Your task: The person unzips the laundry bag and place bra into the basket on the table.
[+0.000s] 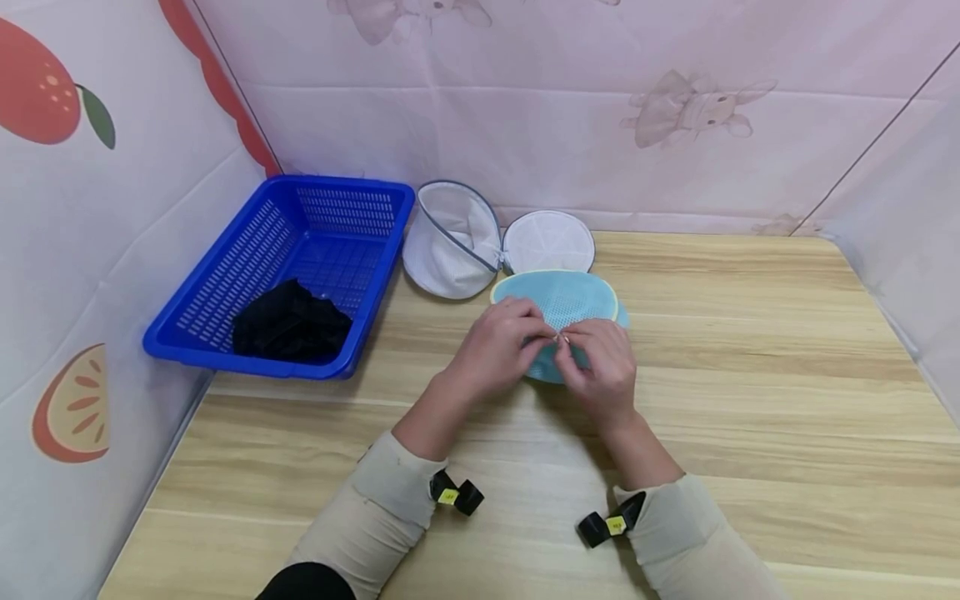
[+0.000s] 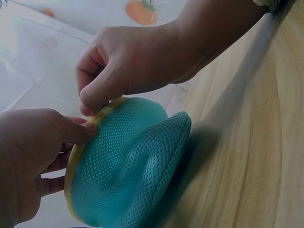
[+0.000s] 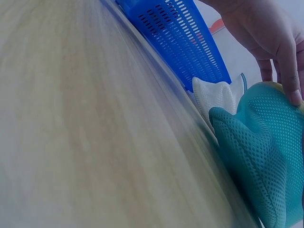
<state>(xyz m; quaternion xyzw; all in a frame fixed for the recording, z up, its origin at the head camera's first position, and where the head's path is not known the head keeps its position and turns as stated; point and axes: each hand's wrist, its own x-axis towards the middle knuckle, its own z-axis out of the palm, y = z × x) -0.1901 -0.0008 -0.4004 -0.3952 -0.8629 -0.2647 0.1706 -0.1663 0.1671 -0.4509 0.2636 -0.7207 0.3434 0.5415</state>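
A teal mesh laundry bag with a yellow trimmed rim is tilted up over the table, and both hands are on its near side. My left hand pinches the rim with thumb and fingers. My right hand pinches the same rim right beside it, the fingertips almost meeting. In the left wrist view the left hand grips the yellow rim from the left, and the right hand comes in from above. Folded mesh bulges below the rim in the right wrist view.
Behind the teal bag stands a white mesh bag, its round lid laid back to the right. A blue plastic basket at the left holds a crumpled black cloth. Printed sheets wall in the wooden table.
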